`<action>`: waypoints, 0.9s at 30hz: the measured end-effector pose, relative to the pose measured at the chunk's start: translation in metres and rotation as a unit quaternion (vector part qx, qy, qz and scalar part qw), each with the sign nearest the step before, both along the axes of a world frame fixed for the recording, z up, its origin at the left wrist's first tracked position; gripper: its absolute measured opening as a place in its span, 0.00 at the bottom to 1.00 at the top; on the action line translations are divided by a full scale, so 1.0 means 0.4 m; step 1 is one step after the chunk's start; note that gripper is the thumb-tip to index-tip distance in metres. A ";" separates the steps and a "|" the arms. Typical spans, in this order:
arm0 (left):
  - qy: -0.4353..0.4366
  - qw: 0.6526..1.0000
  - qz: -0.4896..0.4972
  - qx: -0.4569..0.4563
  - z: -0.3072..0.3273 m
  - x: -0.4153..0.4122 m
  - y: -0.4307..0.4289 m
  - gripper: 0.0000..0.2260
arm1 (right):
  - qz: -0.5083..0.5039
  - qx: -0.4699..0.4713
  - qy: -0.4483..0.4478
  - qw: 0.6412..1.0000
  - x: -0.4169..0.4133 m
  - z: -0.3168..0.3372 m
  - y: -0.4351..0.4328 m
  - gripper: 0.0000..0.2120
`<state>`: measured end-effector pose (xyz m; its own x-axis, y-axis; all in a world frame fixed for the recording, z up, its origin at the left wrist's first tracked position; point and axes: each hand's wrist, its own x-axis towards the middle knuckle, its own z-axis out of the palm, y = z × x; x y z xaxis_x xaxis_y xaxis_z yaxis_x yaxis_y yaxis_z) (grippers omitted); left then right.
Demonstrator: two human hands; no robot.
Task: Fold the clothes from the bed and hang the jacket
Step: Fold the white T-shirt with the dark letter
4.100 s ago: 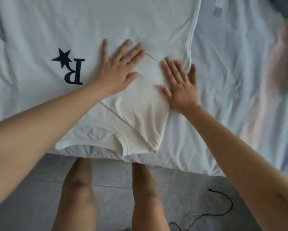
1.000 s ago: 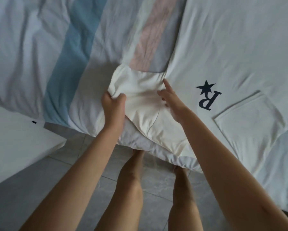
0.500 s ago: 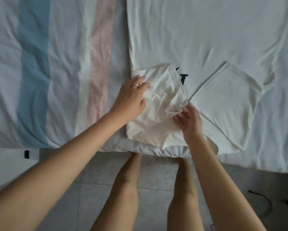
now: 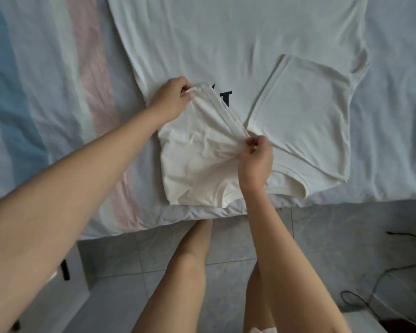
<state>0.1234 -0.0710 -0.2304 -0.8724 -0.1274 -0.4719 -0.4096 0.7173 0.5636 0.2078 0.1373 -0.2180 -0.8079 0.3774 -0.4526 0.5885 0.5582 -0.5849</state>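
Observation:
A white T-shirt (image 4: 238,39) lies spread flat on the bed, neckline toward the bed's near edge. Its right sleeve (image 4: 303,109) is folded in over the body. The left sleeve (image 4: 197,155) is lifted and drawn inward across the chest, partly covering the dark printed logo (image 4: 226,97). My left hand (image 4: 172,100) pinches the sleeve's far corner. My right hand (image 4: 256,157) pinches its near hem, close to the collar (image 4: 286,169). No jacket is in view.
The bed sheet (image 4: 57,92) has blue, white and pink stripes and ends at an edge just in front of my legs. A grey tiled floor (image 4: 334,236) lies below, with a black cable (image 4: 413,248) at the right and a white cabinet (image 4: 65,292) at the left.
The right sleeve was folded in and smoothed earlier. Both hands then took the left sleeve and have drawn it further over the chest; the left hand shifted from a flat hold to a pinch.

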 end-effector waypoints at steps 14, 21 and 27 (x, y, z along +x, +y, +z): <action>0.115 0.947 -0.263 -0.144 0.024 0.030 0.015 0.27 | 0.168 0.154 -0.096 0.969 -0.016 -0.010 -0.008 0.09; 0.055 0.943 -0.256 -0.207 0.047 -0.026 0.040 0.17 | 0.185 0.169 -0.105 0.962 0.002 0.005 -0.013 0.14; 0.019 0.950 -0.274 -0.149 0.029 -0.047 0.054 0.15 | 0.163 0.070 -0.126 0.976 -0.016 -0.001 -0.004 0.07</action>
<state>0.1046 -0.0495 -0.2188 -0.8621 0.2270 -0.4531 0.0874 0.9472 0.3084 0.2016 0.1359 -0.2183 -0.7650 0.1907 -0.6151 0.4809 0.8044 -0.3487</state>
